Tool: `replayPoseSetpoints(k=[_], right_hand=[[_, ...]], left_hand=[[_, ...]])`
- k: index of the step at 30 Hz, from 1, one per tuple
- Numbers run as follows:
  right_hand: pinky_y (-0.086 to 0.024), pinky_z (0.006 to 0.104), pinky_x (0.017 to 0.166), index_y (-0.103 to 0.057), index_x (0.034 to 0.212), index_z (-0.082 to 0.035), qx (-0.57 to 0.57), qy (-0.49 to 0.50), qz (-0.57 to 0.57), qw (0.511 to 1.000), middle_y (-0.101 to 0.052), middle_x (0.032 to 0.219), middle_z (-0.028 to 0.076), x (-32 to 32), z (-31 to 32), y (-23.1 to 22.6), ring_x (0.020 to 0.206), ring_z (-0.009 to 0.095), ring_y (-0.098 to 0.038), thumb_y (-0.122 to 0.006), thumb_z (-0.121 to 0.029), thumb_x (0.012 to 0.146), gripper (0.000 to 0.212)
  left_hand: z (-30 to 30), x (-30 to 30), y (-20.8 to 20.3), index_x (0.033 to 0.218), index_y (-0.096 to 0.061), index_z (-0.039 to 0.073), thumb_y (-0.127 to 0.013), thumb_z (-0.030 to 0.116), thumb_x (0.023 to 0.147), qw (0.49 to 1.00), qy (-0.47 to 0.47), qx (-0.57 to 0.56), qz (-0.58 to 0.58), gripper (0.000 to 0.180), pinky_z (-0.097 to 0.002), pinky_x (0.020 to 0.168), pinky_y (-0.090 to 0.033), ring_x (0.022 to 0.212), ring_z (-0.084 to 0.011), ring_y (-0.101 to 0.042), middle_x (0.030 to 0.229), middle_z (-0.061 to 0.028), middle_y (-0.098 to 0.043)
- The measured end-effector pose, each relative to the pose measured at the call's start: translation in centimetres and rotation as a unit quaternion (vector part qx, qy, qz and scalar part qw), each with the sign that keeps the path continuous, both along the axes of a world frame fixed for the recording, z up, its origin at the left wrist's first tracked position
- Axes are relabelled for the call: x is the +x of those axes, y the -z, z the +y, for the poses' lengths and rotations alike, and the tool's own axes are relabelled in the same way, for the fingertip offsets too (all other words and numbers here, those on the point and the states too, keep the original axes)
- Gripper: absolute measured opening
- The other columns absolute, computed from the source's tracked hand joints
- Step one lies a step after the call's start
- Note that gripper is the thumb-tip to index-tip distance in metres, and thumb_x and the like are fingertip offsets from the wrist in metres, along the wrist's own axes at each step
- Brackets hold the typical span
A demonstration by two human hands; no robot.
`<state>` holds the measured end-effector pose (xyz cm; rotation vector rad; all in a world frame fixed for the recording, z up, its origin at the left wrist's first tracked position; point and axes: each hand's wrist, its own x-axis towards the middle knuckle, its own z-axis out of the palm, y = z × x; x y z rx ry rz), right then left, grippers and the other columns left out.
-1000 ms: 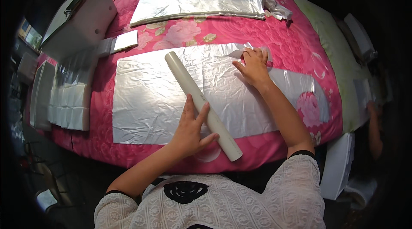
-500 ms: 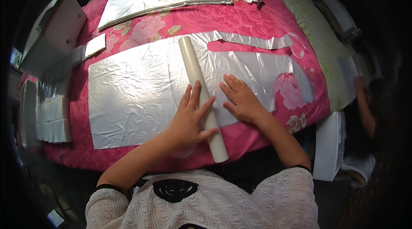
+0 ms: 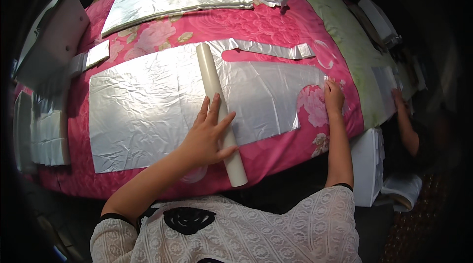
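A thin, shiny translucent plastic apron (image 3: 143,110) lies spread over a pink flowered cloth, with a cut-out and a narrow strap at its right part. Across its middle rests a pale, smooth tube (image 3: 212,81), its near end reaching past the apron's lower edge. My left hand (image 3: 209,130) lies on the tube with its fingers spread, pressing rather than wrapped round it. At the apron's far right corner, the fingers of my right hand (image 3: 334,96) are pinched together on the plastic edge.
A stack of folded plastic aprons (image 3: 177,2) lies at the back. White boxes (image 3: 49,130) and a tall white panel (image 3: 54,41) stand at the left. Near the right edge are a white box (image 3: 367,164), a clear roll (image 3: 401,189) and another person's arm (image 3: 406,127).
My right hand has moved right from beside the tube to the apron's right corner and closed on it. My left hand stays on the tube. The whole view has shifted slightly.
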<state>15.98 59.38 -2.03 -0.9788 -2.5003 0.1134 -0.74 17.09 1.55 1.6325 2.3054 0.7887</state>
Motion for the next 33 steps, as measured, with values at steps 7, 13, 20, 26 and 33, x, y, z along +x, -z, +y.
replayPoseSetpoints(k=[7,13,20,26,33], right_hand=[[-0.048,0.0362,0.065,-0.057,0.075,-0.003,0.008,-0.059,0.112,0.992,-0.064,0.085,0.009,-2.7,-6.5,-5.5,0.072,0.025,-0.060,-0.068,-0.011,0.070,0.014],[-0.043,0.0267,0.055,-0.057,0.078,-0.002,-0.316,-0.178,0.089,0.928,-0.059,0.073,0.004,-5.8,-21.3,-10.3,0.058,0.010,-0.051,-0.070,-0.010,0.072,0.016],[-0.047,0.0351,0.087,-0.059,0.113,-0.005,-0.369,-0.524,0.014,0.768,-0.059,0.117,0.015,-6.4,-27.9,-9.8,0.103,0.029,-0.059,-0.064,-0.011,0.080,0.034],[-0.050,0.0346,0.079,-0.060,0.103,-0.003,-0.322,-0.485,0.032,0.812,-0.063,0.107,0.013,-6.5,-29.0,-8.7,0.093,0.027,-0.063,-0.065,-0.012,0.079,0.026],[-0.050,0.0289,0.061,-0.059,0.099,-0.004,-0.380,-0.344,-0.006,0.859,-0.063,0.080,0.009,-7.2,-31.8,-8.1,0.065,0.018,-0.062,-0.076,-0.019,0.071,0.036]], left_hand=[[0.6,0.0,-0.1,0.135,-0.042,0.013,-0.070,0.041,0.071,1.000,0.016,0.004,0.012,0.076,-0.0532,0.106,-0.024,0.136,-0.0500,-0.006,0.148,-0.0278,-0.007],[0.9,0.9,-1.7,0.127,-0.046,0.002,-0.063,0.030,0.084,0.954,-0.029,0.170,-0.244,0.054,-0.0413,0.101,-0.036,0.124,-0.0324,-0.040,0.134,-0.0204,-0.039],[-1.2,-0.2,-2.9,0.115,-0.053,-0.001,-0.055,0.026,0.092,0.731,-0.189,0.142,-0.640,0.035,-0.0282,0.080,-0.049,0.091,-0.0123,-0.059,0.105,-0.0083,-0.061],[-3.8,-0.9,-0.7,0.110,-0.056,-0.004,-0.066,0.019,0.085,0.749,-0.218,0.110,-0.615,0.036,-0.0269,0.073,-0.051,0.083,-0.0134,-0.062,0.094,-0.0095,-0.065],[-4.1,-1.1,-0.6,0.099,-0.060,-0.003,-0.072,0.013,0.079,0.751,-0.185,0.106,-0.625,0.028,-0.0244,0.063,-0.050,0.072,-0.0113,-0.061,0.082,-0.0062,-0.065]])
